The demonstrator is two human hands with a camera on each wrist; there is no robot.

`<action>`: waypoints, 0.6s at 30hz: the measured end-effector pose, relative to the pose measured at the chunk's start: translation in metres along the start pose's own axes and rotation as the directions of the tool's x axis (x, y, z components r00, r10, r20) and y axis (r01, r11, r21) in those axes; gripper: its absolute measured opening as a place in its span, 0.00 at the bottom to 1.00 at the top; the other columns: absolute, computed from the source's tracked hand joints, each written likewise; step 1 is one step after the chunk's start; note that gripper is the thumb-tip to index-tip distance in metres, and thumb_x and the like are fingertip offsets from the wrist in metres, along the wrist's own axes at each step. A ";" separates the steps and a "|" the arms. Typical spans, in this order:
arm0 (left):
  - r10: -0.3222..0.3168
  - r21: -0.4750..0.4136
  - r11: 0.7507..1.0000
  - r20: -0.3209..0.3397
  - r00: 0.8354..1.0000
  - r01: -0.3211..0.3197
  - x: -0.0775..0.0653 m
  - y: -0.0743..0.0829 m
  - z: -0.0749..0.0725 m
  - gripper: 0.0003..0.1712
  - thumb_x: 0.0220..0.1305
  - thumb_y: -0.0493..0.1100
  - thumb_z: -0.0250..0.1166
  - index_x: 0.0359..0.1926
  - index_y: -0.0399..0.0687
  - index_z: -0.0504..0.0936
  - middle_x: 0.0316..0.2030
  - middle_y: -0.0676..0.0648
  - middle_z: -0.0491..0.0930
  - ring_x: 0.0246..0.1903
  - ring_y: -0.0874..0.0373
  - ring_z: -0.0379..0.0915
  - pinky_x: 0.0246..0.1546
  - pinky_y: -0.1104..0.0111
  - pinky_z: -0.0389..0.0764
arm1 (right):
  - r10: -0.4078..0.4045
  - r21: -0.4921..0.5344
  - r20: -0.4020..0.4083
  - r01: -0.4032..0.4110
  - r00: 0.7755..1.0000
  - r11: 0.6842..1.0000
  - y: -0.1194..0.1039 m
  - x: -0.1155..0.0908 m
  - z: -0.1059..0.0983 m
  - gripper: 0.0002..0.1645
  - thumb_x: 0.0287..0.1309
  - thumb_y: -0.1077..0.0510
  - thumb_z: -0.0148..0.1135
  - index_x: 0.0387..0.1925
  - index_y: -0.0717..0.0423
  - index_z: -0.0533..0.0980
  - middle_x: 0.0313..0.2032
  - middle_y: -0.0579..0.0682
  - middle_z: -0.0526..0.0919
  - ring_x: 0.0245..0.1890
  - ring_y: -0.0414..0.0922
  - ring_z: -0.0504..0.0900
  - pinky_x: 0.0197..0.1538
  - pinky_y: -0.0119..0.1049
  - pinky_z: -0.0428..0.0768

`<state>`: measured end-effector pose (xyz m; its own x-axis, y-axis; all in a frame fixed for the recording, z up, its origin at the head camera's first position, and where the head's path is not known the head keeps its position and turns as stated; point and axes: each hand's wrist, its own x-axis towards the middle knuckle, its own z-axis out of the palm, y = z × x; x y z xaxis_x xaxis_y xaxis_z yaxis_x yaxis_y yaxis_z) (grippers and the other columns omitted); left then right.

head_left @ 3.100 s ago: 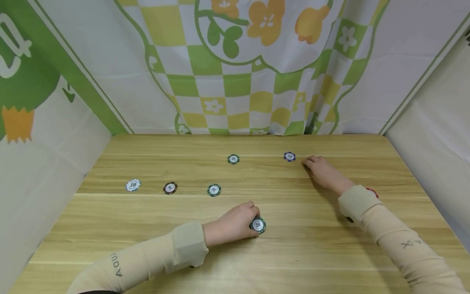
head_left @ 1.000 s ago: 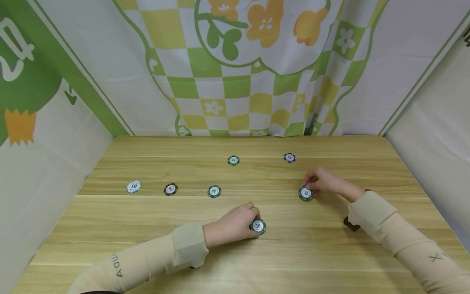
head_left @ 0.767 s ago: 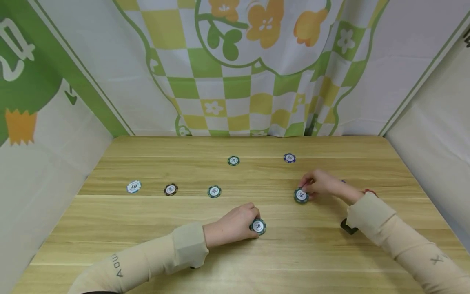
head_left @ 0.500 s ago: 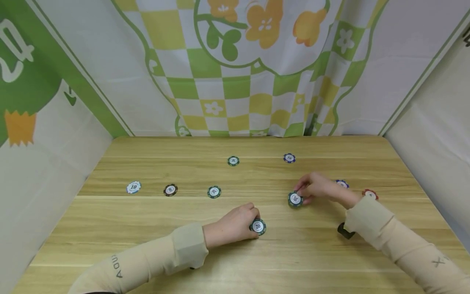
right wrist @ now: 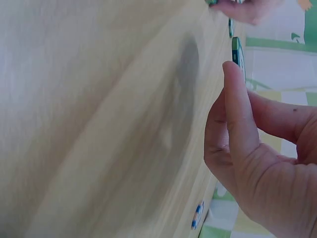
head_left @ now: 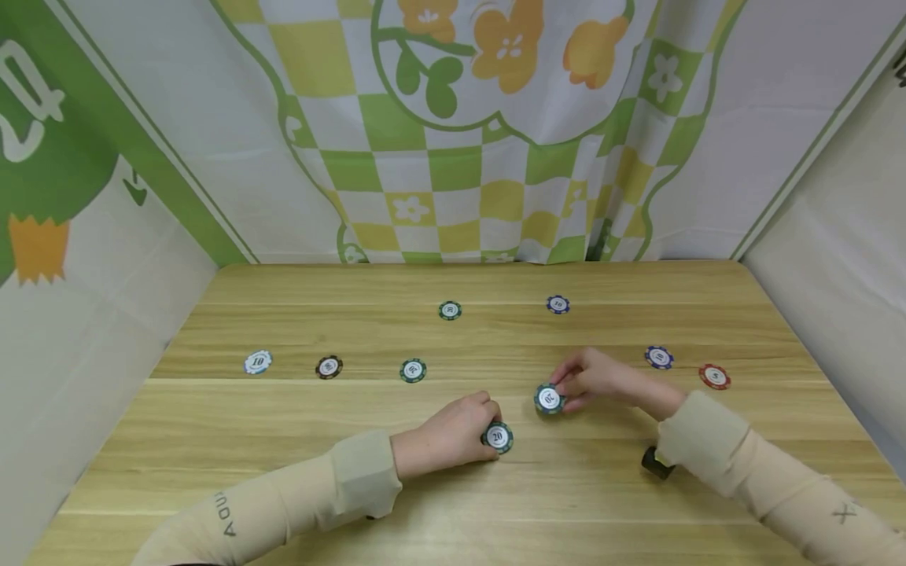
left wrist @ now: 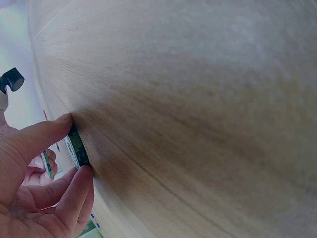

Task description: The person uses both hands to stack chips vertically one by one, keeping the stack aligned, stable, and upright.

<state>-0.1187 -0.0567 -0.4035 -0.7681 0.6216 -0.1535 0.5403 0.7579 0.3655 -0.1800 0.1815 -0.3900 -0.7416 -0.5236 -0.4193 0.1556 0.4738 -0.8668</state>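
Note:
Pinched between the thumb and fingers of my left hand is a green poker chip marked 20, held at the table's middle. In the left wrist view its edge looks thick; whether several are stacked I cannot tell. My right hand pinches another green 20 chip by its right side, just up and right of the left hand's chip. The right wrist view shows this chip raised off the wood, with a shadow below. The two chips are apart.
On the wooden table lie a white chip, a black chip, green chips, blue chips and a red chip. A patterned curtain hangs behind the table.
My right hand has come from the back right with a green poker chip, moving left and nearer the left hand. A blue and a red chip are uncovered. The left hand stays put.

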 end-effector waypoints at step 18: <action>0.016 -0.005 1.000 -0.009 1.000 -0.016 0.001 -0.001 0.001 0.18 0.44 0.46 0.72 0.36 0.44 0.77 0.30 0.54 0.70 0.29 0.67 0.67 0.33 0.77 0.72 | 0.046 0.085 0.020 -0.048 0.999 0.995 -0.008 -0.002 0.030 0.13 0.53 0.72 0.54 0.41 0.77 0.72 0.34 0.59 0.78 0.29 0.42 0.80 0.37 0.36 0.81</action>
<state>-0.1195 -0.0573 -0.4047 -0.7621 0.6322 -0.1396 0.5512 0.7466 0.3725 -0.1603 0.1573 -0.3899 -0.7202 -0.5155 -0.4644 0.2461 0.4361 -0.8656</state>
